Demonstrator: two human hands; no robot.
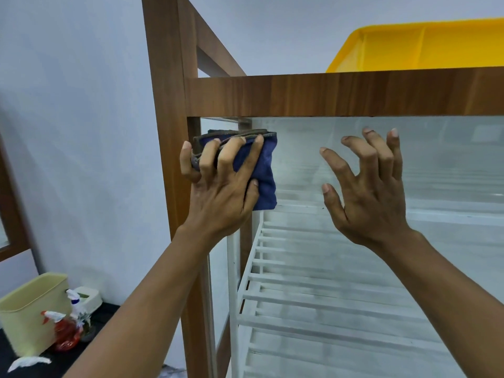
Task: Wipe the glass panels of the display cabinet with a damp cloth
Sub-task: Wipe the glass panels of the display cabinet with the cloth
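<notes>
Standing low at the far left on a dark surface, a pale yellow bin has two spray bottles just beside it: one red, one clear with a white and blue head. A crumpled white tissue lies in front of them.

Further right rises the wooden frame of the display cabinet, its corner post upright and its top rail running across to the right edge. Against the upper left corner of the front glass panel, just under the rail and beside the post, the left hand presses a folded blue cloth. Its fingers are spread over the cloth and curl round the upper edge, the thumb on the right side, so the cloth is grasped and held flat to the glass.

Behind the pane, white slatted shelves show through.

To the right, the right hand is raised before the same panel, fingers apart and loosely bent, holding nothing; whether the fingertips touch the glass cannot be told.

Above the rail at the right sits a yellow plastic tray.
</notes>
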